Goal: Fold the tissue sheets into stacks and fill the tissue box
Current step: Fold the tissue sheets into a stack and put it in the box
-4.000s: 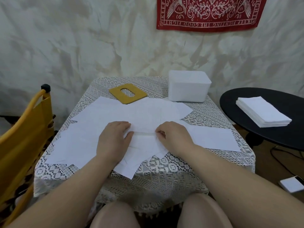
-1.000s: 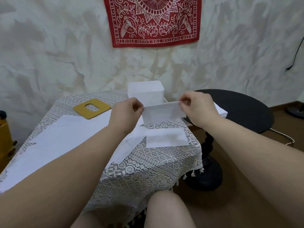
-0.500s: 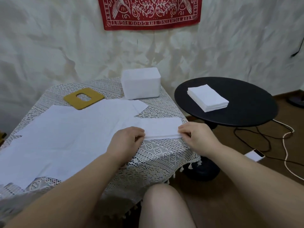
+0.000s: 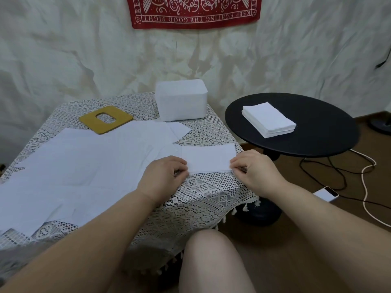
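1. Now both hands pinch the folded tissue (image 4: 208, 158) at the lace surface (image 4: 203, 199) edge: left hand (image 4: 163, 176), right hand (image 4: 254, 170).
2. Banner (image 4: 193, 11) hangs inverted, reading "KEEP FIGHTING THE GOOD FIGHT".
3. White tissue box (image 4: 181, 105) sits behind.

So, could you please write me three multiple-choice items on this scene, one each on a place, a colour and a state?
1. Where does the stack of folded white tissues lie?
A. on the round black side table
B. in the white tissue box
C. on the floor

2. What colour is the flat lid with the oval slot?
A. red
B. mustard yellow
C. black

3. What are both hands doing?
A. hanging idle
B. lifting the box
C. pinching the folded white tissue sheet

Answers: A, the stack sits there; B, it is yellow; C, left hand and right hand pinch its ends.
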Tool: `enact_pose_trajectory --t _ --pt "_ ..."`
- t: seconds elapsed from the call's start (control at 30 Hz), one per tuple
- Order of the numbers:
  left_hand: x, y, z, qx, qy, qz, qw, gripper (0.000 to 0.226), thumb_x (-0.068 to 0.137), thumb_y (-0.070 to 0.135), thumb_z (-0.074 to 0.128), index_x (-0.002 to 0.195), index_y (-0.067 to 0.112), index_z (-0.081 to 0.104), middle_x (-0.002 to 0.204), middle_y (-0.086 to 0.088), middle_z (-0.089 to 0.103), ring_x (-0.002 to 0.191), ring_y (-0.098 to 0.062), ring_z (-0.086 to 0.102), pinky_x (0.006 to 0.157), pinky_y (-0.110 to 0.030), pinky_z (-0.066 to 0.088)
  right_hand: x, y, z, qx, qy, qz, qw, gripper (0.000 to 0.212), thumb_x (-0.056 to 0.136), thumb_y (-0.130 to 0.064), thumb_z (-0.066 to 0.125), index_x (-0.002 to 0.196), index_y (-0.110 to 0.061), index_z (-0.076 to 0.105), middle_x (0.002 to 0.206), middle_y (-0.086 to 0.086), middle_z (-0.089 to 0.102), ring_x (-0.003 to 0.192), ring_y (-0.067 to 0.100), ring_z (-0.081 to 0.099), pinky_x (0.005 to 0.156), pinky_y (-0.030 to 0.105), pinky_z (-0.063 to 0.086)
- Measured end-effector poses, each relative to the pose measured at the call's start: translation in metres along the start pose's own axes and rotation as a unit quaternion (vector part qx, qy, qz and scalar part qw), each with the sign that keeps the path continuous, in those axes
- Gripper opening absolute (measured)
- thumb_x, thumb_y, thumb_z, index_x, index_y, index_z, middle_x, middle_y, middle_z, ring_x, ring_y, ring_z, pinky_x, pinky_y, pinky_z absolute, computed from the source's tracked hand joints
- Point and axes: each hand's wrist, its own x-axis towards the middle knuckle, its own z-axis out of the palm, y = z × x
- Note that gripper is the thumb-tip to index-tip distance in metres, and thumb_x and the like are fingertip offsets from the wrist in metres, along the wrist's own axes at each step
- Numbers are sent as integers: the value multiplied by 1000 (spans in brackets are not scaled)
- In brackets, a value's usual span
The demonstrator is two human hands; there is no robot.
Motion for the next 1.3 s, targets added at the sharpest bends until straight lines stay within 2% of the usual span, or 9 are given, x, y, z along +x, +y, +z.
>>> enact_pose_trajectory --t 0.37,0.57,0.77,0.83,0.9,0.97,1.07,1.17,1.3 --pt "0 2 -2 -5 -9 1 1000 15 86 23 68 97 16 76 109 6 68 98 -8 62 89 -17 43 -1 -5 -3 -23 -18 -5 1000 9 82 -4 66 83 -3 75 89 7 73 94 28 63 88 31 46" --pt "0 1 0 -10 -7 -1 1000 15 85 23 68 96 16 76 107 6 68 96 -8 62 90 -20 46 0 -6 -3 -17 -15 8 1000 11 83 -5 66 89 -4 75 97 6 72 99 27 61 91 33 46" --pt "2 -2 1 24 -20 2 1000 15 88 31 63 90 22 75 107 11 68 103 -8 57 87 -23 43 0 -6 -2 -22 -31 22 999 15 86 -10 62 80 -2 74 89 8 71 95 27 60 88 33 46" --pt "3 -4 2 45 -10 11 999 16 89 32 61 95 23 74 113 11 66 110 -12 52 89 -23 39 0 -5 0 -32 -34 31 998 19 87 -13 61 77 -1 72 88 10 70 96 28 59 89 25 40" --pt "4 -5 2 54 -7 18 998 23 93 30 56 110 24 69 130 10 57 122 -16 44 99 -25 33 3 -6 1 -46 -28 33 998 24 90 -16 59 78 1 71 99 12 69 111 30 54 94 18 30" --pt "6 -6 3 68 -37 20 997 33 96 29 48 128 28 57 145 11 42 134 -16 31 109 -25 23 6 -13 2 -46 -24 38 998 24 94 -21 54 103 -5 70 131 8 57 136 25 35 106 21 23" --pt "10 -7 4 97 -93 20 991 42 100 29 38 141 31 40 153 12 28 142 -14 18 114 -27 15 15 -23 8 -79 -78 28 993 44 99 -31 42 140 -15 42 155 1 25 146 21 8 116 29 10" --pt "11 -8 6 117 -118 19 986 43 100 30 34 143 33 37 152 13 29 143 -13 18 114 -34 22 23 -33 18 -115 -168 35 978 55 101 -38 31 151 -20 15 160 0 0 146 21 -6 119 36 3" --pt "12 -10 9 108 -122 20 986 42 100 31 34 142 32 39 151 12 31 142 -12 21 114 -36 23 24 -33 23 -129 -248 59 958 63 100 -47 22 152 -17 2 159 3 -8 146 19 -9 119 37 -2"
